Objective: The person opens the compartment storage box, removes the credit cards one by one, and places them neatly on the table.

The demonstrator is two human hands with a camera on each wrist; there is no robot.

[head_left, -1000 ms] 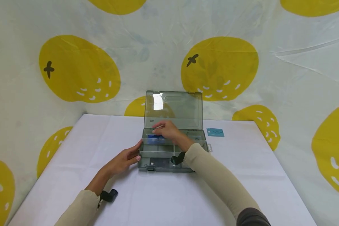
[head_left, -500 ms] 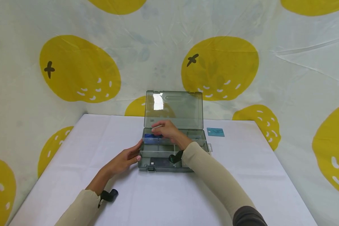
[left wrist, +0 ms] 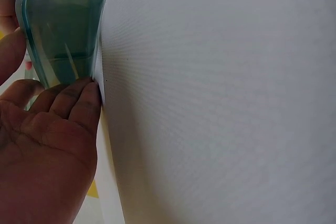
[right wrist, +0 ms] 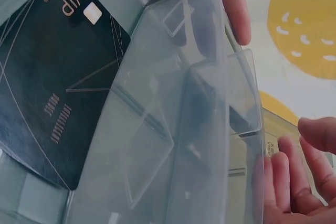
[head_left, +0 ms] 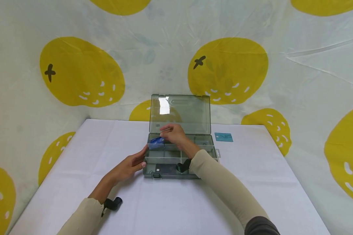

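Note:
A smoky clear plastic compartment box (head_left: 179, 178) stands with its lid (head_left: 191, 114) raised at the back. Over its back-left part my right hand (head_left: 173, 133) pinches a blue card (head_left: 156, 143), which is tilted in its compartment. A thin pale edge shows by those fingertips; whether it belongs to the same card I cannot tell. My left hand (head_left: 135, 164) rests along the box's left side, its fairly straight fingers (left wrist: 71, 98) touching the outer wall (left wrist: 65, 24). In the front compartment lies a black VIP card (right wrist: 58, 82), seen large in the right wrist view.
To the right of the box a teal card (head_left: 224, 137) lies flat on the white-covered table (head_left: 153, 209). Clear dividers (right wrist: 152, 114) stand upright between the compartments. A cloth printed with yellow fruit (head_left: 227, 71) hangs behind the table.
The blue card has gone from lying nearly flat to tilted, its right side lifted toward my right hand's fingertips. The right hand rose slightly; my left hand has kept its place.

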